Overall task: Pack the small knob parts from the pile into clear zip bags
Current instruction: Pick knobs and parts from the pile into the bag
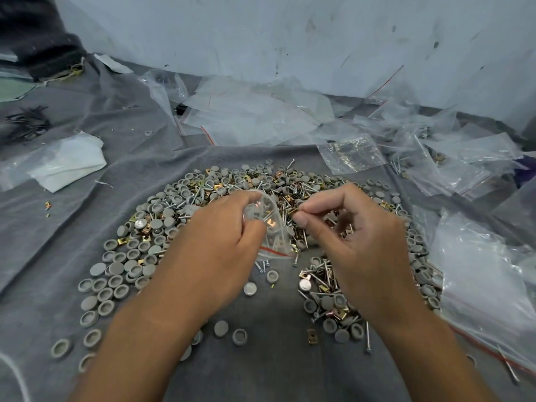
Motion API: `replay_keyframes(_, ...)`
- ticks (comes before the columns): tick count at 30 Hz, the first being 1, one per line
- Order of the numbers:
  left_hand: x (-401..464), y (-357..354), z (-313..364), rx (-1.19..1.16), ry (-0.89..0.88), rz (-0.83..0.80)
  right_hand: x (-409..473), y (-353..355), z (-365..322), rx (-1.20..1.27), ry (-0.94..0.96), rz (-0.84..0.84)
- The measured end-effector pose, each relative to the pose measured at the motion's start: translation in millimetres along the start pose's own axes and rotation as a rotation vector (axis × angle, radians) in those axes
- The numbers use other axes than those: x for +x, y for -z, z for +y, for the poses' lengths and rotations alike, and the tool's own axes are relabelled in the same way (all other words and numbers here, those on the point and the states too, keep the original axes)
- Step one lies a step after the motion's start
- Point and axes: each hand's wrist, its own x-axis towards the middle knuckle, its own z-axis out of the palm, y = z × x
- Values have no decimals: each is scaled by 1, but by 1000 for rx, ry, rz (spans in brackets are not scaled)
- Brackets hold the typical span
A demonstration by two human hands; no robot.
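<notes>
Two bare hands work above a wide pile [203, 216] of small parts spread in a horseshoe on a grey cloth [72, 227] that covers the surface. Grey round knob caps [116, 268] make up most of the pile, mixed with brass-coloured clips [311, 335] and silver screws [367, 338]. The left hand [220, 242] grips a small clear zip bag [269, 227] with a red line near its mouth, fingers curled round one side of it, holding it up over the middle of the pile; a few screws and a brass clip show through the plastic. The right hand [359, 236] is just beside the bag, its thumb and forefinger pinching a small brass piece [293, 210] close to the bag's upper edge, the other fingers loosely curled. Behind the pile lies a heap of clear zip bags [255, 111] against a pale wall [290, 30], with more bags [464, 163] piled at the right, some of them holding screws. A folded white sheet in plastic [66, 163] lies at the left
</notes>
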Motion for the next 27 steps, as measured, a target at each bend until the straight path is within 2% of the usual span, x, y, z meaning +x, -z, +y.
replay_keyframes(3,0,0,2,-9,-20,-9,-2,-13,-7,-5,147,-9)
replay_keyframes(7,1,0,0,-16,-12,-10,-2,-15,-4,91,52,40)
replay_keyframes(9,0,0,0,-23,-15,-5,1,-14,-6,121,64,84)
replay_keyframes(14,1,1,1,-38,-15,-7,1,-20,-6,55,71,-30)
replay_keyframes(17,0,2,0,-37,12,17,4,-11,4,15,-3,5)
replay_keyframes(19,0,3,-1,-32,26,24,5,-5,15,-77,-133,-76)
replay_keyframes(22,0,5,-1,-53,35,22,3,-12,33,-339,-325,-355)
replay_keyframes(25,0,7,0,-36,51,33,-2,-25,40,-506,-341,-513)
replay_keyframes(27,0,9,1,-39,57,41,-5,-31,43,-543,-282,-479)
